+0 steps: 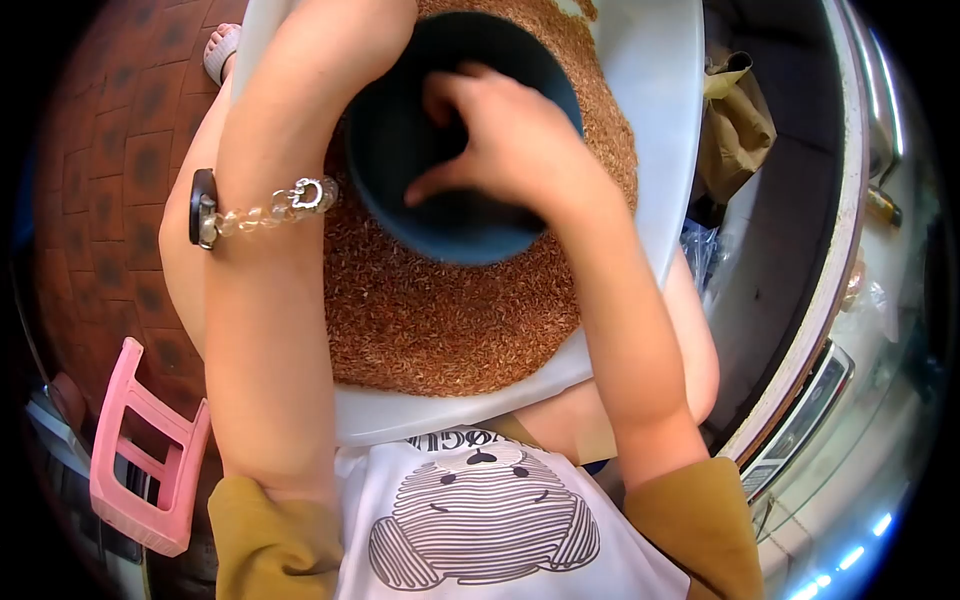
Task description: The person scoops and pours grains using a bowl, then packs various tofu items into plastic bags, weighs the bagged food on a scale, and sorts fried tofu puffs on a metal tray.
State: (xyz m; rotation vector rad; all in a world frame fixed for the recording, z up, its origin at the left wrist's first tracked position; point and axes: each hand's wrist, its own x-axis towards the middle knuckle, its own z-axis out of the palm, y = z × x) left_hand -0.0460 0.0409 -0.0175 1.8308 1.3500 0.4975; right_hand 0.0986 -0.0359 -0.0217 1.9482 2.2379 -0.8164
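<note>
A dark blue-green bowl (470, 250) sits among reddish-brown grains (440, 330), which look like unpolished rice. The grains lie spread over a large white tray (660, 130) on my lap. My right hand (505, 130) is over the mouth of the bowl, reaching in, with thumb and fingers apart and nothing visible between them. At the bowl's upper left edge is my left hand (375, 30); its fingers are cut off by the frame or hidden, so its grip does not show. A dark watch (203, 208) and a beaded bracelet (270, 217) circle the left forearm. The bowl's inside is too dark to make out.
A pink plastic stool (150, 450) stands on the red tiled floor (110, 240) at left. To the right are a brown paper bag (738, 130), a crumpled clear plastic bag (702, 250) and a pale counter edge (800, 370).
</note>
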